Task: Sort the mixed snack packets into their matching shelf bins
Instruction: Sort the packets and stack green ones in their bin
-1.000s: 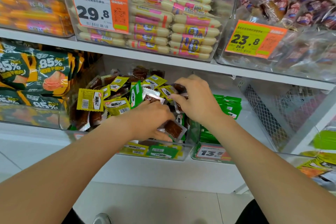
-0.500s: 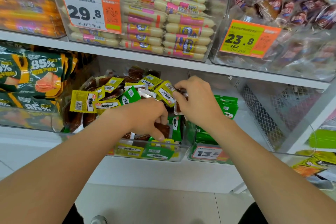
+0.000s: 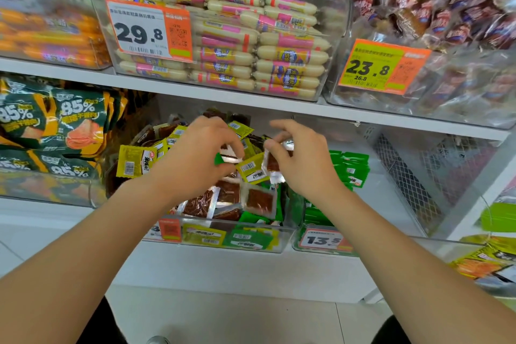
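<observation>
Centre of frame: left hand point(image 3: 195, 159), fingers curled, pinched a green packet point(image 3: 219, 159) above the mixed bin point(image 3: 223, 237); right hand point(image 3: 304, 165) pinched a brown packet point(image 3: 275, 165). The green bin point(image 3: 321, 240) lay right of both, nearer the right hand.

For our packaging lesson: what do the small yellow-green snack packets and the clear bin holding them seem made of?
Small yellow-green snack packets: likely glossy printed plastic film, judging by sheen. Clear bin: apparently rigid transparent plastic; packets show through its front.
</observation>
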A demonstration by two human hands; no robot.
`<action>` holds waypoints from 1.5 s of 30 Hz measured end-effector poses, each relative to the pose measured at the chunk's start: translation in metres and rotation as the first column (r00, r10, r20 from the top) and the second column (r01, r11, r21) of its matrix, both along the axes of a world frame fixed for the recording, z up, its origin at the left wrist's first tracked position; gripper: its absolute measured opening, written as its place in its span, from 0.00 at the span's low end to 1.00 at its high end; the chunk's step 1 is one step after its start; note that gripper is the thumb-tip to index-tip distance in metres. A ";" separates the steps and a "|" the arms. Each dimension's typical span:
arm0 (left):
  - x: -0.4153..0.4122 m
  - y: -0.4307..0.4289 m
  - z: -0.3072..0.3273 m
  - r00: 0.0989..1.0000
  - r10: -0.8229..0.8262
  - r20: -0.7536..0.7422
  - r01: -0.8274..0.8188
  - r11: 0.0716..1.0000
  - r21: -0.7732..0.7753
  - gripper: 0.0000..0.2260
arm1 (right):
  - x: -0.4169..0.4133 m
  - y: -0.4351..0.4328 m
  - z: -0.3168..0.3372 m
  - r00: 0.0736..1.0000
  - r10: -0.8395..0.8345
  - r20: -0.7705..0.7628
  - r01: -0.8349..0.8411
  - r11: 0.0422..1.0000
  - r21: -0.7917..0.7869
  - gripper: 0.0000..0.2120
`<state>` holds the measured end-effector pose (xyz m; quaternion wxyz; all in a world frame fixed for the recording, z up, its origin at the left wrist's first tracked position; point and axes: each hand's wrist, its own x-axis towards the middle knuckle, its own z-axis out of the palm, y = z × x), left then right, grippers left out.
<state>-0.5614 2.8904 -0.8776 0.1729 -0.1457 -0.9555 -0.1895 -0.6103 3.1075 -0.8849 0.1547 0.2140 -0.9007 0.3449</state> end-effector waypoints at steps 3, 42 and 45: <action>0.002 -0.006 -0.010 0.972 0.216 0.089 -0.200 0.967 -0.158 0.24 | 0.001 -0.008 0.000 0.997 0.006 -0.072 -0.007 1.000 -0.010 0.18; 0.004 0.000 -0.008 0.990 0.125 0.067 -0.133 0.981 0.142 0.08 | 0.006 -0.015 -0.004 0.950 0.247 0.193 -0.308 0.853 0.421 0.14; 0.005 0.003 -0.004 0.975 0.017 0.220 -0.084 0.950 0.300 0.13 | 0.004 -0.016 -0.003 0.977 0.169 0.129 -0.195 0.955 0.225 0.08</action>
